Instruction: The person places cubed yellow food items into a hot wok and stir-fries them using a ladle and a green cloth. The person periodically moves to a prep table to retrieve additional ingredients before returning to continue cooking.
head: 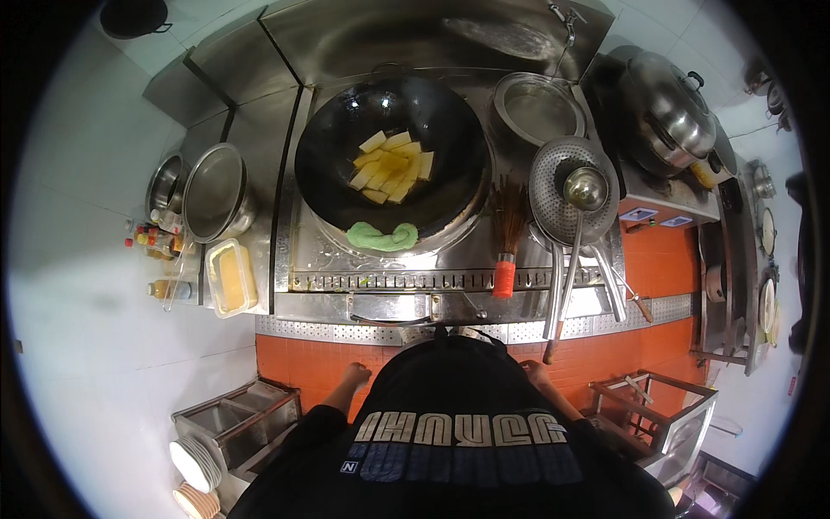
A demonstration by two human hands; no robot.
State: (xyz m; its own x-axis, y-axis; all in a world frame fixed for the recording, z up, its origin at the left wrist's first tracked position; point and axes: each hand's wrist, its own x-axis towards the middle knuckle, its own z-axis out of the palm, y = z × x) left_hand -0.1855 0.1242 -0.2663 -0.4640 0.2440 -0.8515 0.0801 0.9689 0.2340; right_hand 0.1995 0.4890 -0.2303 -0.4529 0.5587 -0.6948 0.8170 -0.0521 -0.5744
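Observation:
My left hand [356, 375] hangs beside my body above the orange floor, partly curled, with nothing seen in it. On the other side my right hand [534, 372] is lowered near my waist, partly hidden by my shirt; whether it holds something is unclear. A black wok [324, 175] stands on the stove in front of me, with pale yellow flat slices [389, 170] in its middle. A green cloth [382, 237] lies folded on the wok's near rim. To the wok's right are a bamboo wok brush [506, 259] with a red handle and a perforated strainer [543, 194] with a metal ladle [585, 189] on it.
Bottles [155, 241], metal bowls [217, 194] and a plastic tub of yellow contents [231, 279] stand at the left. A round metal pot [538, 110] sits under the tap [570, 26] at the back right. Farther right is a large lidded pot [674, 110]. Metal racks flank me.

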